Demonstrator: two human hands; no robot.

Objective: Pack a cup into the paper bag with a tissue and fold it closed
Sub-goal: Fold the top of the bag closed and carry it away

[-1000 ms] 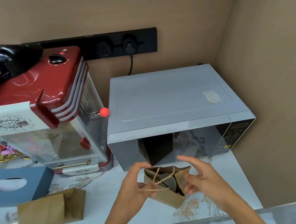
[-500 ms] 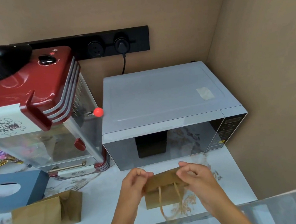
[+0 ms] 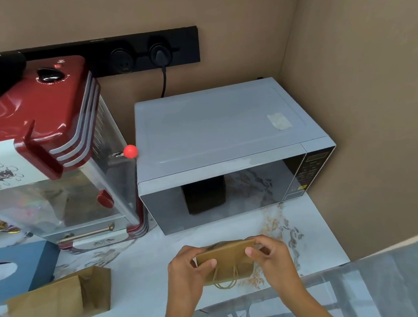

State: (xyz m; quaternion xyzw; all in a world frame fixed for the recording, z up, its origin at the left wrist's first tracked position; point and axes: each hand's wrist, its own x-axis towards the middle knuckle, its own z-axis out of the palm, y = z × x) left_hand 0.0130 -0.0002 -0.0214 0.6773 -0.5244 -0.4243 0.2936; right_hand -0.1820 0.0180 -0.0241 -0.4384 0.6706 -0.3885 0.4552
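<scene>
Table (image 3: pixel 147 273): white marbled top under both hands, running away to the left and right of them
Microwave (image 3: pixel 221 141): grey, standing on the table just beyond the hands, its dark door facing them
Popcorn machine (image 3: pixel 47 154): red top, clear walls, beyond and to the left of the hands, touching or nearly touching the microwave
Tissue box (image 3: pixel 16 271): blue, far left of the hands, oval opening upward
Second paper bag (image 3: pixel 60 300): brown, lying on its side well left of the hands, open mouth toward them, cord handles trailing to the near edge
Paper bag (image 3: pixel 226 262): brown, held between the two hands above the table's near edge; long axis runs left to right; top folded over toward the person, cord handles hanging down the near face; contents hidden
Left hand (image 3: pixel 188 269): thumb and fingers pinching the bag's folded top at its left end
Right hand (image 3: pixel 269 255): thumb and fingers pinching the folded top at its right end
</scene>
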